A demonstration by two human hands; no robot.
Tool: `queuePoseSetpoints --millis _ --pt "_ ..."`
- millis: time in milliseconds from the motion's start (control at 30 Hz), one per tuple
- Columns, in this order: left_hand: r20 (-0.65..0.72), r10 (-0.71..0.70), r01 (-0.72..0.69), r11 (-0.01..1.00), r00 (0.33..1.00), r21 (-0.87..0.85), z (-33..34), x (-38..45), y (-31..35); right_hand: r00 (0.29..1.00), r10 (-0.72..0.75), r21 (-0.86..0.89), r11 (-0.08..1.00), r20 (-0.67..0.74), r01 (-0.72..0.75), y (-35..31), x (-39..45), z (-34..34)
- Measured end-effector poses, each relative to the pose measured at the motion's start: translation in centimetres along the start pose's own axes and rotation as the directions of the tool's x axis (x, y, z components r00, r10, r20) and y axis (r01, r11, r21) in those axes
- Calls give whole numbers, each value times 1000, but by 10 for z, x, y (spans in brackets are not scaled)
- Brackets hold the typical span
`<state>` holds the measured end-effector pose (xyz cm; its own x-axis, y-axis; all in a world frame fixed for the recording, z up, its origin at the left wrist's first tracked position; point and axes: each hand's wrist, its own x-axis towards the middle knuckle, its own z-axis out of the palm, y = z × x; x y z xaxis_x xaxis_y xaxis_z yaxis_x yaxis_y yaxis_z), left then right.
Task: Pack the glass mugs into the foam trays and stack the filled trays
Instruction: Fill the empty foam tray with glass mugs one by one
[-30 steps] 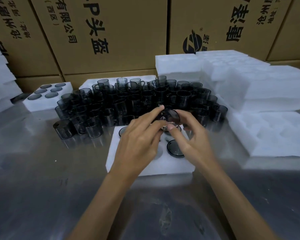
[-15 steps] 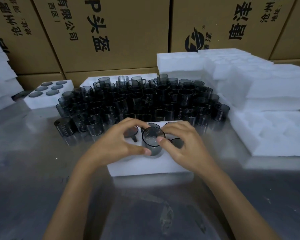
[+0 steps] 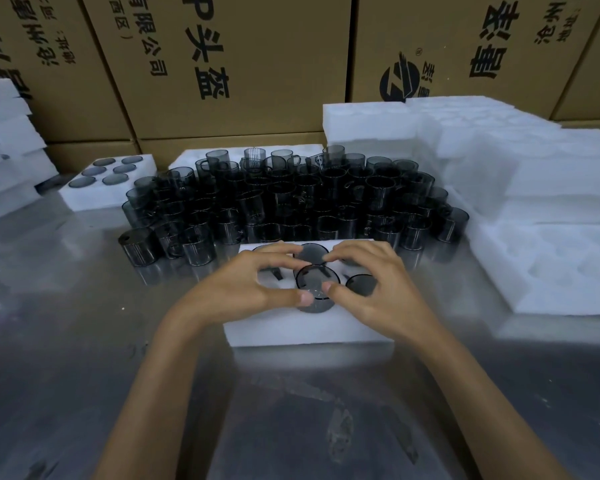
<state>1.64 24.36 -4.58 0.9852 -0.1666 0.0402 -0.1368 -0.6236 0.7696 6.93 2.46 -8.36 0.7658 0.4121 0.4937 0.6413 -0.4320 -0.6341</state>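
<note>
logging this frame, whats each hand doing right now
Left hand: fingers and thumb pinch the smoked glass mug seated in the foam tray.
Right hand: pinches the same mug from the other side.

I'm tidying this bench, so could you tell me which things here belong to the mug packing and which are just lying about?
In use:
- left hand and right hand, both pinching the mug
- foam tray under it
- loose mugs
- filled tray
- empty trays

Lying about:
- cardboard boxes
- metal table

Mugs behind foam tray
</note>
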Motion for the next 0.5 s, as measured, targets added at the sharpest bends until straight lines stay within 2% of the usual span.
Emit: queuePoseSetpoints --millis 167,333,500 --pt "-36 -65 67 996 997 55 3 1 -3 1000 -3 -117 993 -19 1 3 1 2" --pt "-88 -173 181 980 981 86 4 2 -2 999 34 -99 994 -6 -34 5 1 3" --pt "-97 -213 215 976 972 15 4 3 -5 998 68 -67 995 2 -68 9 1 3"
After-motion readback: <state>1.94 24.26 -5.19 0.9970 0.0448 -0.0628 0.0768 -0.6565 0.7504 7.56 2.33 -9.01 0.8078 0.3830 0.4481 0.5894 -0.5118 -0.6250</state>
